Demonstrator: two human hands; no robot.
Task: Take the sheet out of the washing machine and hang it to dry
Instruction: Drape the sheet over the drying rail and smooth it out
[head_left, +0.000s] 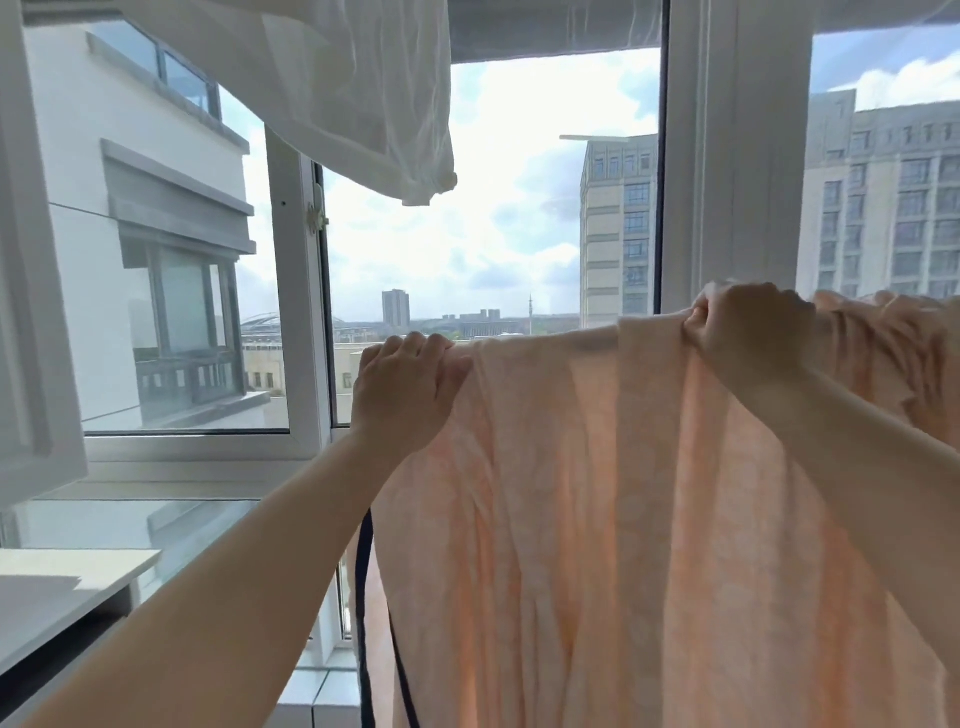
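Sheets number two: one peach sheet (649, 519) with a faint pale pattern, and one thin white sheet (358, 88) hanging higher up at 11 o'clock, its knotted corner dangling against the sky. Hands number two, both raised to the top edge of the peach sheet.

Peach sheet fills the 5 o'clock part of the view, draped from a line or rail that is hidden under its top fold, and it falls in long vertical folds past the bottom edge. At 3 o'clock its top is bunched into ruffles.

Left hand (408, 387) sits at the sheet's left end, fingers (415, 345) curled narrowly over the top edge, thumb pressed flat on the cloth's near face. Right hand (753, 327) is toward 2 o'clock, fingers closed tight, pinching a gathered fold of the top hem.

One window (737, 156) with white frames stands behind, with one sash swung open at 9 o'clock; tall buildings and cloudy sky show through it. One pale counter (67, 577) lies at 8 o'clock. Two dark cords (366, 597) hang at 6 o'clock, just beside the sheet's left edge.
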